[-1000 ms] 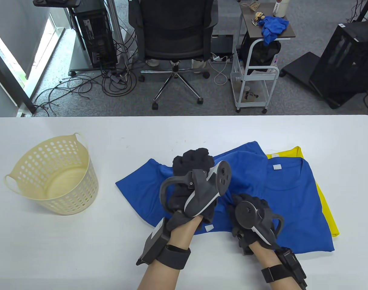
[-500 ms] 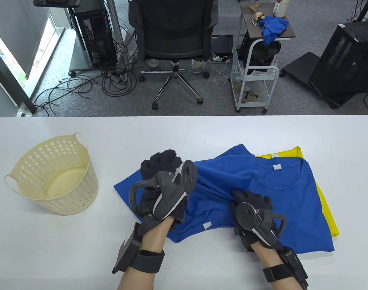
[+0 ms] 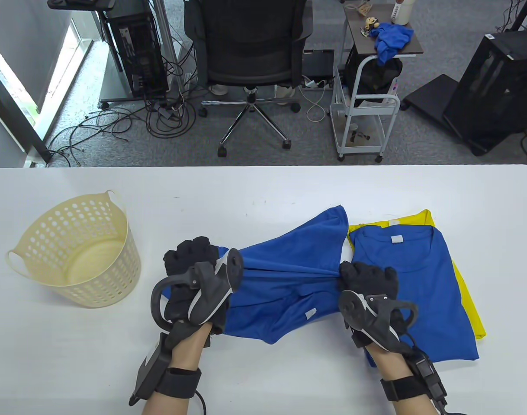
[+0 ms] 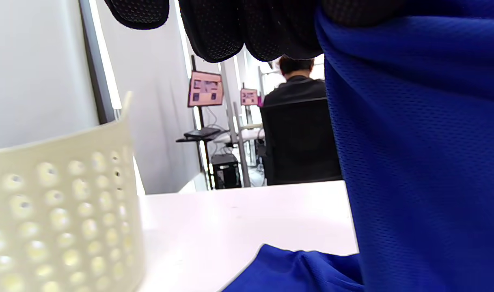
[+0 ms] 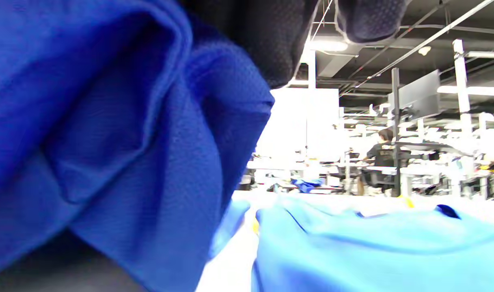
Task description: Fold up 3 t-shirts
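Note:
A blue t-shirt (image 3: 289,276) is stretched between my two hands above the white table (image 3: 263,186). My left hand (image 3: 194,263) grips its left end, whose cloth fills the left wrist view (image 4: 417,154). My right hand (image 3: 367,281) grips its right end, with bunched cloth in the right wrist view (image 5: 108,134). A second blue t-shirt (image 3: 423,294) lies flat to the right, under my right hand. A yellow t-shirt (image 3: 467,294) lies beneath it, showing only at its edges.
A cream perforated basket (image 3: 79,253) stands at the table's left, close to my left hand; its wall shows in the left wrist view (image 4: 60,211). Beyond the table's far edge are an office chair (image 3: 250,52) and a small cart (image 3: 367,95).
Both hands have pulled the top blue t-shirt leftward off the pile. My left hand moved left and nearer to me; the second blue shirt's collar and more yellow are now uncovered.

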`<state>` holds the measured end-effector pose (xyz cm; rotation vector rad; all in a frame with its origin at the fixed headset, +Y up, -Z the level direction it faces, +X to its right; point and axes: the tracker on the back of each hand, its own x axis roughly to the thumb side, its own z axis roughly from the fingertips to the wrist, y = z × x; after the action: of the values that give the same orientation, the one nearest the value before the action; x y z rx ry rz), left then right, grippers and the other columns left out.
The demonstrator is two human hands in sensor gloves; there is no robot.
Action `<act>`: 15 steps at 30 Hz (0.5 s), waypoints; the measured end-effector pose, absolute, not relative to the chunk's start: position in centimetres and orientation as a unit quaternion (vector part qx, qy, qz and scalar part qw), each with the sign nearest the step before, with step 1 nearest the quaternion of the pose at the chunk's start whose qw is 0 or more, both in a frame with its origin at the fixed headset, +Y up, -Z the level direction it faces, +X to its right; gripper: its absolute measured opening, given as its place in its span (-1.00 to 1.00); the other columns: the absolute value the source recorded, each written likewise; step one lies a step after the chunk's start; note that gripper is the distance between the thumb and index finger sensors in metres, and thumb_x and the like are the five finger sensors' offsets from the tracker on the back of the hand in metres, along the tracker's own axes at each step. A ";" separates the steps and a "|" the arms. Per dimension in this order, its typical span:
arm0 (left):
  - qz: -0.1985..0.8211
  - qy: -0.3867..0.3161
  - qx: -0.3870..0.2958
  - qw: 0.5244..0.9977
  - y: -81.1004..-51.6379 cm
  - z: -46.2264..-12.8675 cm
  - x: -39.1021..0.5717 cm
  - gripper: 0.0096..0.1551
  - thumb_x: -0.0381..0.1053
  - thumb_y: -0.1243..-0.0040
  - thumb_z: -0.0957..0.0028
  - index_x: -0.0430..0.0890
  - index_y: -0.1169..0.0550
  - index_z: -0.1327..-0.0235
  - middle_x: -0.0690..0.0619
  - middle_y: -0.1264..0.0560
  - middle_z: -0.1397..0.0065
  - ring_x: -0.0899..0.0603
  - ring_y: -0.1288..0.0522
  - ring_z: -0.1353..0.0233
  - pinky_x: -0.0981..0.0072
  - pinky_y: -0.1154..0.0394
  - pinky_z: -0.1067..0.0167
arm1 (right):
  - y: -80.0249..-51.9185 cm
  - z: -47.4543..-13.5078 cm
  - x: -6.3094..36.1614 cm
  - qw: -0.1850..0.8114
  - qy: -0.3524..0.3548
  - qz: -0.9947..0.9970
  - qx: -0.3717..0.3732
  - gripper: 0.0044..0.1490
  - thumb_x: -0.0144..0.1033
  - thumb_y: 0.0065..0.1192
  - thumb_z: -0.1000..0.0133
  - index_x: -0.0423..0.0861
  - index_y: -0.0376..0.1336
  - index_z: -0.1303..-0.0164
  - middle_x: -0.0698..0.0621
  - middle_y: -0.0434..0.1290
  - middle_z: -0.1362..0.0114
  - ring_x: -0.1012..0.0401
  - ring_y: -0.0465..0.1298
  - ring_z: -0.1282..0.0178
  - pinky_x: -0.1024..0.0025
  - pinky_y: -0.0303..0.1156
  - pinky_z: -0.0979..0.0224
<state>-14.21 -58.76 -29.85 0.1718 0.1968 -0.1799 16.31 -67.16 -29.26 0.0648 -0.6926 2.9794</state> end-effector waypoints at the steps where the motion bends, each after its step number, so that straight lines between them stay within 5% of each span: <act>1: -0.088 0.098 0.104 0.986 -58.2 -29.3 -14.8 -0.52 0.19 -0.01 0.02 0.08 -0.54 -0.11 0.17 -0.35 -0.50 -0.10 -0.37 -0.53 -0.15 -0.28 -0.52 | -65.8 -29.0 16.2 0.053 -0.224 0.972 0.035 -0.47 -0.14 0.17 -0.03 0.07 0.30 -0.23 0.04 0.46 -0.33 0.02 0.52 -0.29 -0.30 0.25 -0.46; 9: -0.044 0.090 0.098 0.990 -54.2 -27.0 -17.2 -0.52 0.19 -0.04 0.01 0.06 -0.57 -0.09 0.16 -0.38 -0.49 -0.11 -0.38 -0.52 -0.15 -0.29 -0.52 | -57.8 -28.3 14.9 0.030 -0.157 0.983 0.090 -0.47 -0.19 0.19 -0.03 0.03 0.31 -0.23 0.00 0.46 -0.33 -0.02 0.51 -0.29 -0.26 0.26 -0.46; 15: -0.039 0.088 0.073 0.993 -55.1 -29.2 -18.2 -0.52 0.20 -0.04 0.01 0.06 -0.57 -0.09 0.15 -0.38 -0.50 -0.11 -0.38 -0.53 -0.16 -0.29 -0.52 | -57.8 -31.3 13.6 0.002 0.004 0.995 0.104 -0.47 -0.22 0.19 -0.04 0.03 0.30 -0.25 0.00 0.46 -0.35 -0.02 0.50 -0.31 -0.26 0.24 -0.47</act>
<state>-18.17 -55.07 -29.24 0.1462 0.1760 -0.0775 13.56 -57.80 -31.31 0.3273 0.0135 3.1206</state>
